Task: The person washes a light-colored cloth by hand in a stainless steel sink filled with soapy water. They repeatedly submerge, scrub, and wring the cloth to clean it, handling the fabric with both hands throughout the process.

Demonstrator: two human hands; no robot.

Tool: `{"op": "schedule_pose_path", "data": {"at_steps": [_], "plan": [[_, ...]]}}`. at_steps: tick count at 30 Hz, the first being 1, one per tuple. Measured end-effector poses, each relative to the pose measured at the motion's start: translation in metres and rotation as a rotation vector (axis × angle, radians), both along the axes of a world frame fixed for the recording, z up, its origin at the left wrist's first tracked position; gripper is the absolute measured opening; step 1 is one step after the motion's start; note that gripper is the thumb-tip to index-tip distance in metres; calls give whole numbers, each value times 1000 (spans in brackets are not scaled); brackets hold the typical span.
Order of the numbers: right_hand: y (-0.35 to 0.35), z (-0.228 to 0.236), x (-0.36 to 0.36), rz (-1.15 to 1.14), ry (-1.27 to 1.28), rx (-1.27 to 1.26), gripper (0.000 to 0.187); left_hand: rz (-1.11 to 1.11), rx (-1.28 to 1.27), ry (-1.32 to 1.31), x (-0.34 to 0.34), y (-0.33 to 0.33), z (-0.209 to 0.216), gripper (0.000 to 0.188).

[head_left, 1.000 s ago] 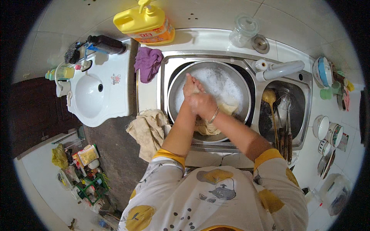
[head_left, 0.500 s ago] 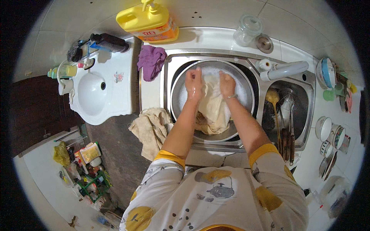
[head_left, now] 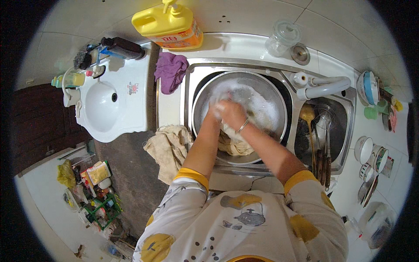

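Observation:
A round metal basin (head_left: 279, 94) of soapy water sits in the left bowl of the steel sink. Wet cream cloth (head_left: 235, 146) lies in its near part, bunched below my wrists. My right hand (head_left: 232, 112), with a bracelet at the wrist, is closed on part of this cloth. Pressed against it is my left hand (head_left: 215, 109), also closed on the cloth and partly covered by the right. Motion smears the fingers, and suds (head_left: 259, 102) float around them.
Another cream cloth (head_left: 168, 150) hangs over the counter's edge at left, below a purple cloth (head_left: 170, 72). A yellow pump bottle (head_left: 174, 28) stands behind. Ladles (head_left: 308, 114) lie in the right sink bowl under a grey faucet (head_left: 327, 87); bowls (head_left: 363, 148) sit farther right.
My hands were apart, holding the cloth stretched up between them. Now they are pressed together at the left of the basin, the right having moved left and nearer, with the cloth bunched lower.

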State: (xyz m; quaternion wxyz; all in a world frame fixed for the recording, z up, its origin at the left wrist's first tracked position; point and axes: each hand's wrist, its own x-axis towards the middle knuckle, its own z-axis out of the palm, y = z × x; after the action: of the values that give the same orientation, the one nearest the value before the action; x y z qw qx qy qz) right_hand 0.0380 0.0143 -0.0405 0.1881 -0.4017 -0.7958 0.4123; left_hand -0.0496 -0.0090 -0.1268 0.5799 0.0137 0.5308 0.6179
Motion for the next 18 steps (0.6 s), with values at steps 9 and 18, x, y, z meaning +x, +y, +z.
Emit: {"op": "schedule_pose_path", "data": {"at_steps": [9,18], "plan": [[13,-35,5,-142,-100,250,26,-28,353,-578,9,11,18,34],[63,-51,31,-445,-106,-182,34,236,-14,-216,4,17,38,31]]}}
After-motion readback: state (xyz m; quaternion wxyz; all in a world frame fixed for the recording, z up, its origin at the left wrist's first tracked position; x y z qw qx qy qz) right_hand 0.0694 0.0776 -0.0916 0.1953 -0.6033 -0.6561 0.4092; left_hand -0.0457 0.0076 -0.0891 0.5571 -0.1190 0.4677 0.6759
